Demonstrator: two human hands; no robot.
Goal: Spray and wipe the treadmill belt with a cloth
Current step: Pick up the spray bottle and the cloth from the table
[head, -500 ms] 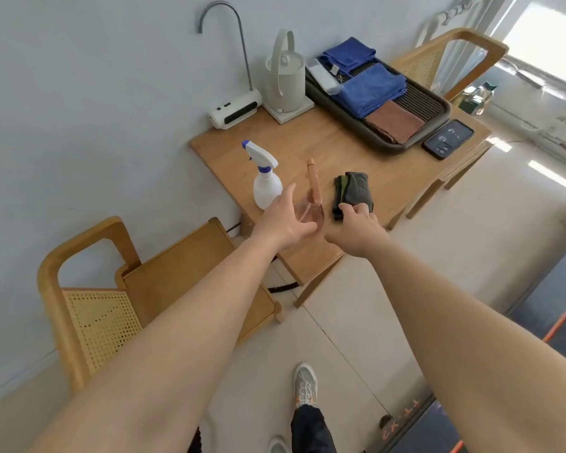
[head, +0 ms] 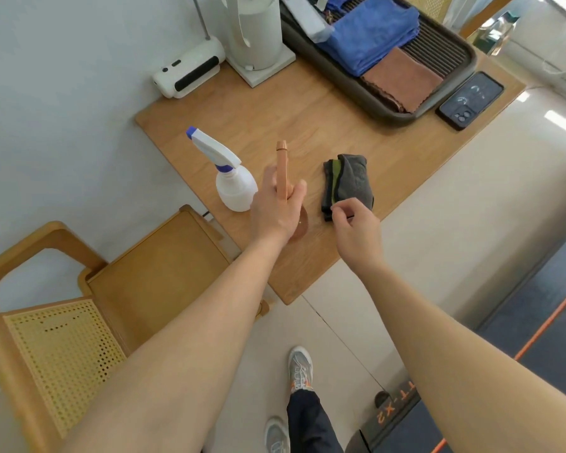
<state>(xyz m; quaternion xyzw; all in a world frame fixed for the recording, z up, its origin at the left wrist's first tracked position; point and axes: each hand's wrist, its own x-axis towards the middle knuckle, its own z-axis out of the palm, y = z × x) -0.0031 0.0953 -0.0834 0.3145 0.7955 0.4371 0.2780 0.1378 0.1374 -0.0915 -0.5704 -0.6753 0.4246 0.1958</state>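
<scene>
While the white plastic spray bottle with blue nozzle (head: 234,181) stands free, the left hand (head: 275,207) grasps a tall amber spray bottle (head: 283,171) and the right hand (head: 353,223) pinches the folded grey-green cloth (head: 348,184) at the wooden table (head: 275,103) edge, so a loose pinch could drop it floorward.

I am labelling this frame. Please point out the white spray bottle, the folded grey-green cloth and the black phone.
white plastic spray bottle (head: 236,190), head view, round body
folded grey-green cloth (head: 352,182), head view, top grey fold
black phone (head: 471,100), head view, back cover
</scene>
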